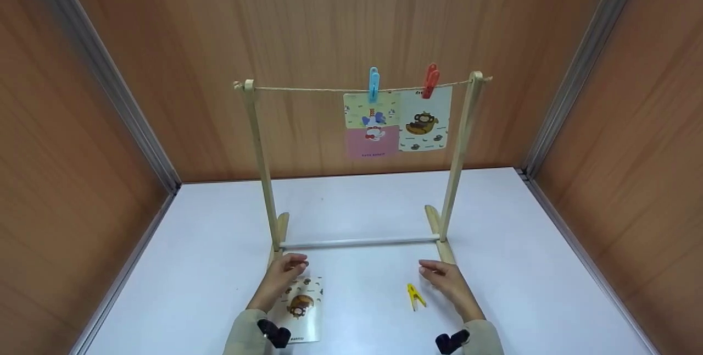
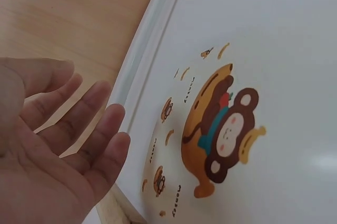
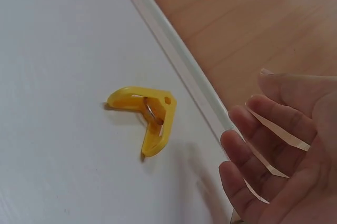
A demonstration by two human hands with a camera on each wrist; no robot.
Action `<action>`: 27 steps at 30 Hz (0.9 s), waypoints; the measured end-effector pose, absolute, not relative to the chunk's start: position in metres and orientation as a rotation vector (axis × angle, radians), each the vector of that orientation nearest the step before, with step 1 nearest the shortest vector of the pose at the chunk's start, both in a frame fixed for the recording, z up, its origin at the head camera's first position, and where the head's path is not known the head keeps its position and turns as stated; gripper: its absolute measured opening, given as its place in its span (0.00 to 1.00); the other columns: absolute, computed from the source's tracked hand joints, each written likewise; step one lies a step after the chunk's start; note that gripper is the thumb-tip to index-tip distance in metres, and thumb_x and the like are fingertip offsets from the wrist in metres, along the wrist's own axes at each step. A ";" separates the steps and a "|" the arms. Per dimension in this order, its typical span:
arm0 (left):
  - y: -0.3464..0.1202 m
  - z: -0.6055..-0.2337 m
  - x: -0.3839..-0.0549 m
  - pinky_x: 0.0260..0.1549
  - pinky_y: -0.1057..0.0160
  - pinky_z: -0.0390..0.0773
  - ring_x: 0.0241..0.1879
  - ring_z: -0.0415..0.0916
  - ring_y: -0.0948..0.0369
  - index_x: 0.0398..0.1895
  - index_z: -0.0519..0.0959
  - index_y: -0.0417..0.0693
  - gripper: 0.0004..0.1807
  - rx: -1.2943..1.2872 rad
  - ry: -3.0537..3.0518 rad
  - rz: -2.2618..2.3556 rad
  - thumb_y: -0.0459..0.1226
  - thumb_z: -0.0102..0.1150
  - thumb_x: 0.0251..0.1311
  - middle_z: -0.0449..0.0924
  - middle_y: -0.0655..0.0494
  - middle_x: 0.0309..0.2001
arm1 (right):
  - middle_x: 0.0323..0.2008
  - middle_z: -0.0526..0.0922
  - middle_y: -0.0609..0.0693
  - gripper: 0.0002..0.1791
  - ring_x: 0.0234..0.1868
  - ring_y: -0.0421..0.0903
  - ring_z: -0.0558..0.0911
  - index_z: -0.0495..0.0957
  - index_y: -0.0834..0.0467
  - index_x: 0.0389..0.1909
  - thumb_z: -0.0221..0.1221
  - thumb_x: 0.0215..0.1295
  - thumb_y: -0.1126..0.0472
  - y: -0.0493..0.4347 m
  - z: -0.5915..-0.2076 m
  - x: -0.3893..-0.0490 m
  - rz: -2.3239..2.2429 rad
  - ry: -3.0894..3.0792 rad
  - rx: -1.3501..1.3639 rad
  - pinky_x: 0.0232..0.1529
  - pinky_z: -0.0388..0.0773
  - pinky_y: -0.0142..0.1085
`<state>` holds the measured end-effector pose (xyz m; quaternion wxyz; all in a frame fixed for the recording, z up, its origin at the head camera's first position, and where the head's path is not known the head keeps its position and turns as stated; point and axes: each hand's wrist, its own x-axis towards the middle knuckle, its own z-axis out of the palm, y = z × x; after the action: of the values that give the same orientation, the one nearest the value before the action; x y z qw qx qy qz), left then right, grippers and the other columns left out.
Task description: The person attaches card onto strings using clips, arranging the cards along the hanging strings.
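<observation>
My left hand (image 1: pixel 284 275) hovers over the upper left part of a monkey-print card (image 1: pixel 301 322) lying on the white table, its fingers relaxed and holding nothing. In the left wrist view the card's large monkey on a banana (image 2: pixel 221 134) lies beside the loosely bent fingers (image 2: pixel 108 129). On the right, my right hand (image 1: pixel 446 282) is held above the table, empty, fingers loosely bent. A yellow clothespin (image 1: pixel 416 297) lies just left of it; in the right wrist view this clothespin (image 3: pixel 152 113) sits apart from the fingertips.
A wooden rack with two posts (image 1: pixel 460 157) carries a string (image 1: pixel 307 89). Clipped there are a pink-green card (image 1: pixel 373 143) by a blue clothespin (image 1: pixel 374 83) and another monkey card (image 1: pixel 425 135) by a red clothespin (image 1: pixel 431 80). A white bar (image 1: pixel 360 243) joins the posts low down.
</observation>
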<state>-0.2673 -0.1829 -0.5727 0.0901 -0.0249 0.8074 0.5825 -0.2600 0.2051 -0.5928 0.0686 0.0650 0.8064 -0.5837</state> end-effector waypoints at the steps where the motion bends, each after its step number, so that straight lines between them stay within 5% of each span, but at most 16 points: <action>1: -0.184 -0.573 -0.267 0.53 0.51 0.75 0.53 0.75 0.52 0.58 0.72 0.36 0.20 -0.063 2.403 1.720 0.39 0.53 0.68 0.77 0.44 0.53 | 0.46 0.83 0.53 0.23 0.41 0.43 0.78 0.78 0.62 0.55 0.61 0.64 0.53 0.205 -0.594 -0.260 -1.748 2.420 0.199 0.41 0.77 0.36; 15: -0.195 -0.576 -0.266 0.45 0.54 0.78 0.49 0.76 0.53 0.53 0.75 0.37 0.15 0.070 2.549 1.484 0.32 0.55 0.64 0.79 0.44 0.49 | 0.50 0.83 0.59 0.25 0.49 0.47 0.80 0.77 0.66 0.54 0.61 0.64 0.51 0.210 -0.603 -0.250 -1.601 2.441 -0.003 0.51 0.77 0.41; 27: -0.205 -0.575 -0.273 0.46 0.52 0.78 0.48 0.75 0.54 0.51 0.78 0.42 0.16 0.033 2.585 1.261 0.33 0.60 0.59 0.80 0.50 0.48 | 0.39 0.82 0.49 0.21 0.39 0.42 0.77 0.79 0.63 0.47 0.63 0.61 0.51 0.210 -0.604 -0.241 -1.459 2.490 -0.005 0.40 0.74 0.36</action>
<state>-0.2730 -0.2048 -0.5747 0.1322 0.0114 0.8909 0.4344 -0.2409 0.2102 -0.6042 0.1277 -0.0016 0.8557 -0.5015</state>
